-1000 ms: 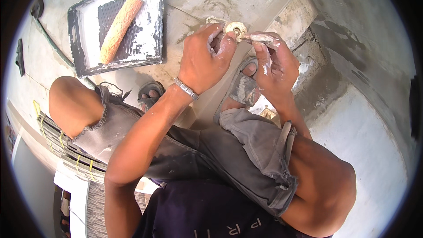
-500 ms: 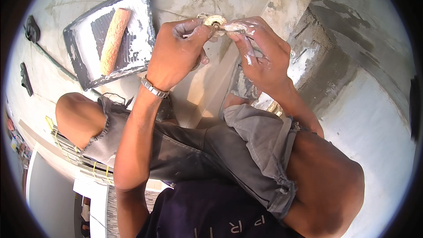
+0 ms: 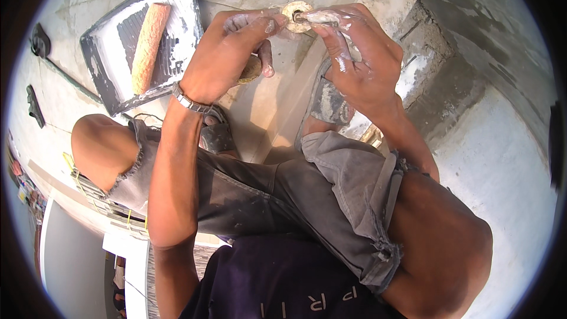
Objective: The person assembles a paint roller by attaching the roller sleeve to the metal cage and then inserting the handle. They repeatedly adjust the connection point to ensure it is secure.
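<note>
A small cream, ring-shaped piece (image 3: 296, 16) with a dark hole in its middle is held up in front of me, between both hands. My left hand (image 3: 218, 56) pinches its left edge between thumb and forefinger. Beneath that hand's curled fingers shows a round olive-brown object (image 3: 251, 70), partly hidden by the palm. My right hand (image 3: 369, 53) is closed, thumb and fingertips pressed at the hole and right side of the ring. White paint smears the fingers of both hands.
Left of my hands lies a dark paint tray (image 3: 105, 71) coated with white paint, an orange-tan paint roller sleeve (image 3: 150, 47) resting in it. A rough concrete step (image 3: 434, 53) stands at right. Dark sandals (image 3: 40, 41) lie at far left beside a thin pole (image 3: 74, 82).
Both hands have risen slightly with the ring, which now faces me more fully. The left hand has shifted left, and the olive-brown object under it has become visible.
</note>
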